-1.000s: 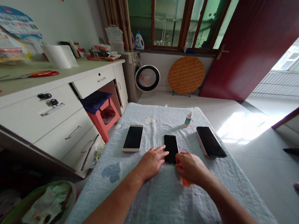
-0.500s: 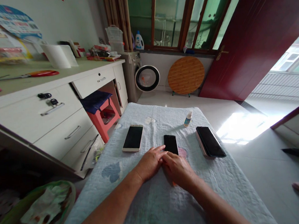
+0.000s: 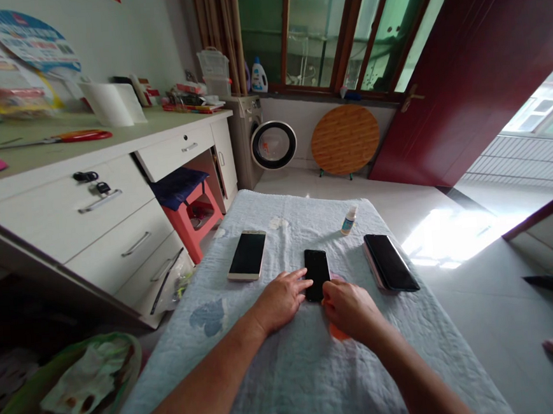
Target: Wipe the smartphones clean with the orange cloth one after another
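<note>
Since half a second ago, your right hand (image 3: 349, 304) has slid to the right, away from your left fingers, so more of the black phone (image 3: 316, 266) now shows between your two hands; your left hand (image 3: 282, 299) has stayed about where it was.

Your left fingers are spread, not gripping, with their tips resting at the phone's left edge. Your right fingers are curled closed at its lower right edge, gripping an orange piece (image 3: 338, 333) that pokes out beneath your hand; most of it is hidden, so you can't make out its shape. The black phone lies flat, screen up and dark, right between your two sets of fingers, its top end reaching beyond them.

Beyond your left fingers and to their left lies a gold-rimmed phone (image 3: 248, 255), also dark-screened. To the right of your right fingers, a little beyond them, lies a dark phone-like device (image 3: 392, 262) with a pinkish edge under it. A small spray bottle (image 3: 349, 220) stands upright farther beyond your right fingers. All of these rest on the cloth-covered bench (image 3: 291, 215).
</note>
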`<state>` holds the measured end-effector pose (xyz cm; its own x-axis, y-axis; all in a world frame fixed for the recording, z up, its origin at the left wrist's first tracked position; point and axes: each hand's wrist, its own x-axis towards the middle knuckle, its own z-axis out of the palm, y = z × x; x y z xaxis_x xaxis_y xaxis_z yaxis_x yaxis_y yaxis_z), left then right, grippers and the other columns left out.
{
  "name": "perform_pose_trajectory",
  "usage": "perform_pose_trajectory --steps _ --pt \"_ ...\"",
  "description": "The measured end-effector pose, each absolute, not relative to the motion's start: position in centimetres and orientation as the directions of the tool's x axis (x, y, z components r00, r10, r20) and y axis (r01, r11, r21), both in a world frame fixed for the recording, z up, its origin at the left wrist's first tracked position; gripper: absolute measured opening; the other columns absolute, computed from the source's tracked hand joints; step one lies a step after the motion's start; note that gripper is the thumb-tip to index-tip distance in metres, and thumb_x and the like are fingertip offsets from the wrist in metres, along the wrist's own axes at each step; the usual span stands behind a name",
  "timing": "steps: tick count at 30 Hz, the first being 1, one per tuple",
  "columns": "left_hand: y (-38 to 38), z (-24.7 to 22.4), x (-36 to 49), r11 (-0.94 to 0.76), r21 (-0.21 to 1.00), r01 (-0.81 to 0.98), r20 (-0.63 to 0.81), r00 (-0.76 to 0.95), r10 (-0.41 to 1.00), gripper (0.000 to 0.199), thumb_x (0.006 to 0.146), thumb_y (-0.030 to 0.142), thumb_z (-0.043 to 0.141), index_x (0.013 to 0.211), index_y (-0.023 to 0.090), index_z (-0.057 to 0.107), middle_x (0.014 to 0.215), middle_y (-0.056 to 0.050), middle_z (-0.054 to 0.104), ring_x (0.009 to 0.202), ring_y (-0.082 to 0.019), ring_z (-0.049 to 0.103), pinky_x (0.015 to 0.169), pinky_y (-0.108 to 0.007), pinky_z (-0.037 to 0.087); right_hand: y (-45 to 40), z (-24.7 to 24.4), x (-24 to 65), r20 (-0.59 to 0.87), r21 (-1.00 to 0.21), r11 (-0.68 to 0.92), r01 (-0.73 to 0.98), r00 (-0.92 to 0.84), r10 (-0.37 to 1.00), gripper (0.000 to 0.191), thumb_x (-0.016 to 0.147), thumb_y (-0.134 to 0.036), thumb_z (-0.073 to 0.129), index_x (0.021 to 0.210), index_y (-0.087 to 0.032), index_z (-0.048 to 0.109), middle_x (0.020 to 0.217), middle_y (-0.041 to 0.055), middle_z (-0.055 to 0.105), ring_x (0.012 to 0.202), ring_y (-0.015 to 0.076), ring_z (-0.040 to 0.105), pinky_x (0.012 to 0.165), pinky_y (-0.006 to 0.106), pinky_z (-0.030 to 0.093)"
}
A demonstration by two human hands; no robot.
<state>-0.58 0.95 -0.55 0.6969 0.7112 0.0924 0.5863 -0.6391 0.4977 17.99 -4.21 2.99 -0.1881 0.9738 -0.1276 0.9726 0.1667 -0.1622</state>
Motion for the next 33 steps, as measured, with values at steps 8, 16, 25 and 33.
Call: perform_pose_trajectory --steps 8,16,25,33 --pt "0.9 -0.6 -0.7 -0.645 0.501 0.577 0.111 0.696 0.709 0.043 0.083 0.011 0.056 0.125 0.019 0.060 0.142 -0.010 0.048 0.126 -0.023 0.050 0.110 -0.038 0.035 -3.3 3.2 20.3 -0.199 -0.160 0.092 0.983 -0.123 0.972 0.014 0.081 -0.021 0.052 0.079 -0.019 0.066 0.083 0.0043 0.068 0.076 0.0150 0.061 0.064 0.024 0.032" --pt "0.7 -0.6 -0.8 -0.645 0.512 0.567 0.120 0.696 0.708 0.049 0.080 0.015 0.057 0.128 0.020 0.058 0.144 -0.009 0.047 0.127 -0.024 0.048 0.110 -0.040 0.034 -2.1 1.3 20.6 0.010 -0.251 0.038 0.967 -0.036 0.999 0.015 0.086 -0.022 0.049 0.082 -0.020 0.063 0.084 0.0030 0.065 0.075 0.0131 0.059 0.063 0.023 0.032" --pt "0.7 -0.7 -0.7 -0.621 0.539 0.569 0.119 0.678 0.725 0.048 0.080 0.024 0.064 0.128 0.021 0.058 0.144 -0.009 0.046 0.127 -0.027 0.047 0.110 -0.041 0.033 0.4 -0.8 20.2 0.308 -0.493 0.019 0.870 0.154 0.939 0.025 0.091 -0.030 0.041 0.085 -0.019 0.062 0.082 0.0045 0.065 0.075 0.0158 0.058 0.070 0.024 0.037" --pt "0.6 -0.5 -0.7 -0.619 0.535 0.576 0.113 0.677 0.728 0.046 0.081 0.022 0.064 0.127 0.021 0.059 0.144 -0.009 0.047 0.126 -0.026 0.048 0.109 -0.040 0.035 0.4 -0.9 20.2 0.235 -0.417 0.068 0.906 0.035 0.971 0.021 0.088 -0.021 0.045 0.091 -0.020 0.066 0.083 0.0035 0.069 0.083 0.0177 0.055 0.077 0.025 0.036"
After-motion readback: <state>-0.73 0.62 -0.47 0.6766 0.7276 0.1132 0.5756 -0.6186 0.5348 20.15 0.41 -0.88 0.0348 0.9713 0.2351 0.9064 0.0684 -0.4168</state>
